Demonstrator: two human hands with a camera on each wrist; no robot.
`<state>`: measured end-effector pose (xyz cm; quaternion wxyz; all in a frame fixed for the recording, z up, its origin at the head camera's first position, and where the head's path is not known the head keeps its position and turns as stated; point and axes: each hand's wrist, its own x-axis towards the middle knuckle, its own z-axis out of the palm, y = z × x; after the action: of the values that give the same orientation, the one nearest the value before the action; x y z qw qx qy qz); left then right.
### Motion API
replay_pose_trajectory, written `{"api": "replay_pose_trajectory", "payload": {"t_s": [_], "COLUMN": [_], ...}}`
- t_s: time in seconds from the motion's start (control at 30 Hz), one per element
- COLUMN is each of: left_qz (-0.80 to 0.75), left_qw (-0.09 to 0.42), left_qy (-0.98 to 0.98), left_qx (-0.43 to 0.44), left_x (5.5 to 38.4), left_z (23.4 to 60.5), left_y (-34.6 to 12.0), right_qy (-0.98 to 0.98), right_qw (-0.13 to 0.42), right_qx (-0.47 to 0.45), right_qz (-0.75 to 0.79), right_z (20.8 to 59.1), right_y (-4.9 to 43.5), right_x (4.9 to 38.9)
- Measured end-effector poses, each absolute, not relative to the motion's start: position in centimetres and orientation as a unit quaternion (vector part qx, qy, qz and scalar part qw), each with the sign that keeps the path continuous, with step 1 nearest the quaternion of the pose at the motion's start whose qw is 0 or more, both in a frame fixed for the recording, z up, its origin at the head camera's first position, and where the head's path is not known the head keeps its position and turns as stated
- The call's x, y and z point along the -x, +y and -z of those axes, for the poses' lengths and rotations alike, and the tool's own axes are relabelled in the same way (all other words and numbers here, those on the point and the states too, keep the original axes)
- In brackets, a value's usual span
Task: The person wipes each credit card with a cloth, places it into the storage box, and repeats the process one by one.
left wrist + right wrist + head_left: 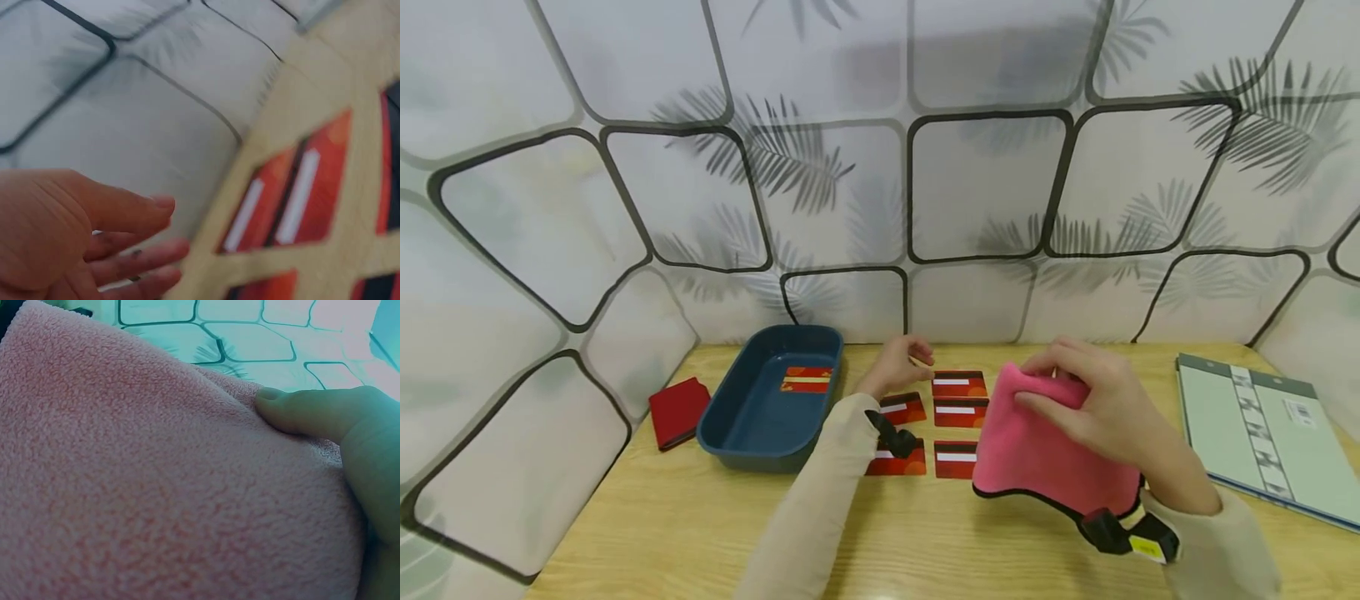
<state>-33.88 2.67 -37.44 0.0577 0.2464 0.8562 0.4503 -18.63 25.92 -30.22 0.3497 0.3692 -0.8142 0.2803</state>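
Note:
My right hand (1105, 400) pinches the top edge of a pink fleecy cloth (1048, 454) with dark edging. The cloth hangs over the table, and it fills most of the right wrist view, where the thumb (306, 412) presses on it. My left hand (898, 367) has loosely bent fingers with nothing between them. It hovers beside several red bank cards (960, 384), which have black stripes and white strips and lie in two columns. In the left wrist view its thumb and fingers are apart, left of the cards (312, 194). The left forearm partly covers the left column.
Left of the cards stands a blue tray (715, 446) with a red-and-gold card (807, 379) inside. A red wallet (677, 412) lies at the far left. A pale green folder (1217, 417) lies at the right. A patterned curtain (985, 192) rises behind the wooden table (647, 533).

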Motion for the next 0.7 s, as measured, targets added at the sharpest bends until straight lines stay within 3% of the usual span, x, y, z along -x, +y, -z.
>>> {"api": "replay_pose_trajectory", "payload": {"t_s": [0.33,0.7], "left_qz": [-0.383,-0.374], "left_qw": [0.095,0.059], "left_qy": [0.873,0.874], "left_qx": [-0.287,-0.303], "left_x": [35.4,35.7], "left_z": [39.2,41.7], "left_y": [3.2,3.1], "right_qy": [-0.815,-0.826], "right_qw": [0.360,0.335], "right_qx": [-0.370,-0.365], "right_qz": [-0.265,-0.268], "right_z": [29.8,30.2], "right_y": [26.4,26.4], "right_x": [18.8,18.8]}}
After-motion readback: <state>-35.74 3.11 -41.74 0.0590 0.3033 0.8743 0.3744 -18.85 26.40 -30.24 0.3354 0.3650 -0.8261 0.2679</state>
